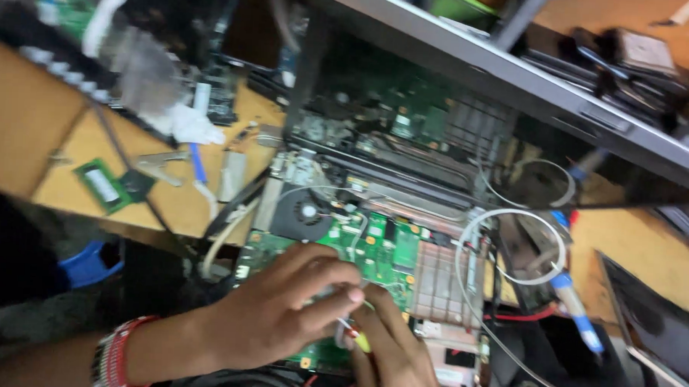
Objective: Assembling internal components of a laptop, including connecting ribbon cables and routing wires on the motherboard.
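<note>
A small green memory module (100,183) lies on the wooden surface (125,144) at the left, with metal tweezers (161,164) just to its right. A blue object (90,262) sits below the surface's near edge. Dark flat devices (631,66) are stacked far right.

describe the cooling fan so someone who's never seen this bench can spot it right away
Start at the green circuit board in the middle of the wooden bench, just above the left hand. At the board's upper left corner sits the fan. It is the only round black part there, with a pale hub in its middle.
</note>
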